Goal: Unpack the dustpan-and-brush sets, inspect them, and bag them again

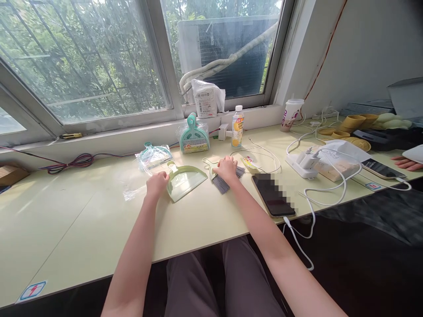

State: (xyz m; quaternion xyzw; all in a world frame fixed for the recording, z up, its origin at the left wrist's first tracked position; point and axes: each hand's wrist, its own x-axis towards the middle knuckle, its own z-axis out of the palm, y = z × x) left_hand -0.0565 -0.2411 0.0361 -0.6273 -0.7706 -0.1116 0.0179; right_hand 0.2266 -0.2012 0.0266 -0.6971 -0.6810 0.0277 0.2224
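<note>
A pale green mini dustpan (187, 181) lies flat on the table, its handle turned toward the window. My left hand (157, 183) is closed on the dustpan's left edge, near the handle. To the right of the pan is a small matching hand brush (220, 185) with grey bristles. My right hand (226, 169) is wrapped over the brush from above and hides part of its body. Brush and dustpan lie side by side, slightly apart. Behind my left hand sit a teal dustpan set in plastic wrap (154, 156) and clear crumpled plastic film (132, 193).
Another teal dustpan set (194, 138) leans by the sill beside a drink bottle (237, 127). A phone (273, 196) lies right of my forearm, with a power strip (302, 165) and loose white cables beyond. Another person's hand (407, 164) rests at the far right.
</note>
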